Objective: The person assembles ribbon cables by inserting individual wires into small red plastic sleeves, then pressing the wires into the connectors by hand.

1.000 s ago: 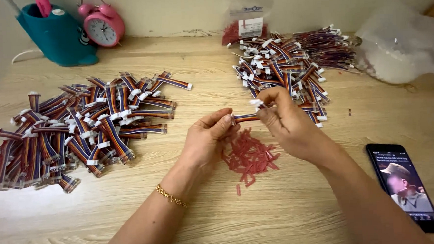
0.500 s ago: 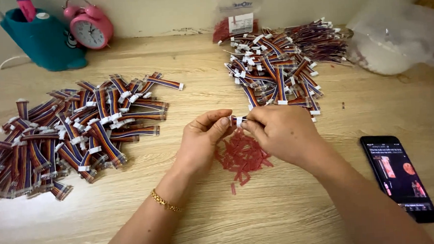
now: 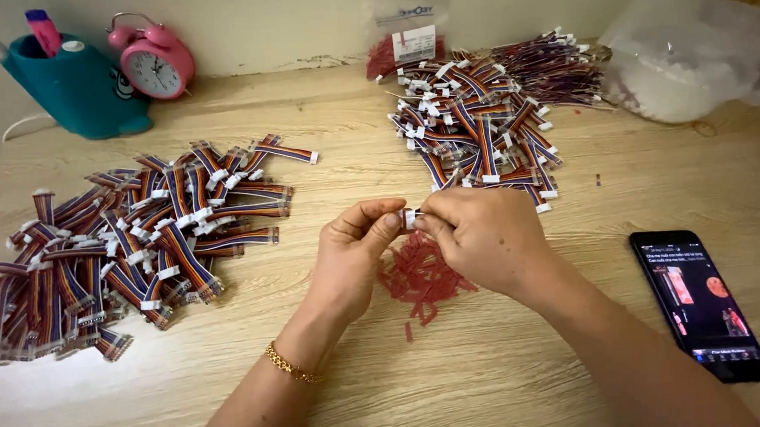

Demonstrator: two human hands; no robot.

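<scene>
A: What are the hands doing at frame centre?
B: The left hand [image 3: 352, 257] and right hand [image 3: 482, 239] are pinching a small white connector [image 3: 410, 219] between fingertips, above loose red ties [image 3: 421, 276].
A: Beyond them?
B: Ribbon-cable piles are lying at left [image 3: 125, 250] and upper right [image 3: 487, 119].

Left hand [image 3: 356, 249] and right hand [image 3: 484, 239] met above a wooden table [image 3: 506, 370], both pinching a small white connector [image 3: 410, 218]. Red pieces [image 3: 421, 276] lay beneath them. Ribbon-cable heaps [image 3: 133, 241] lay left and behind; a phone [image 3: 700, 304] lay right.
</scene>
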